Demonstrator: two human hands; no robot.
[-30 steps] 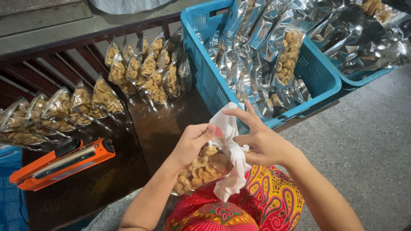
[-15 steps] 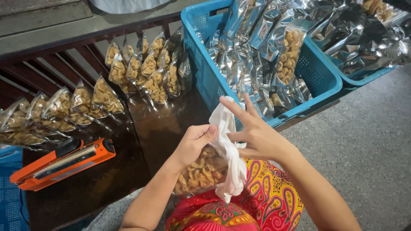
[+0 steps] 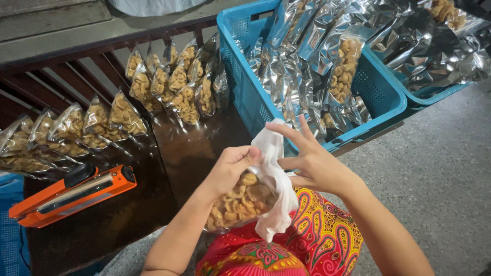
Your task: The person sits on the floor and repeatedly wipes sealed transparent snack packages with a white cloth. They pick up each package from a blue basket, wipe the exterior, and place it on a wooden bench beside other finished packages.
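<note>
Your left hand [image 3: 232, 168] is closed around the top of a snack bag [image 3: 240, 202], which you hold over your lap beside the dark table [image 3: 194, 148]. Your right hand [image 3: 312, 163] has its fingers spread, pressing a white cloth [image 3: 273, 189] against the bag.

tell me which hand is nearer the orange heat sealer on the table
Left. The left hand grips the bag of snacks a short way right of the orange heat sealer. The right hand is further right, beyond the bag, fingers on the white cloth.
</note>
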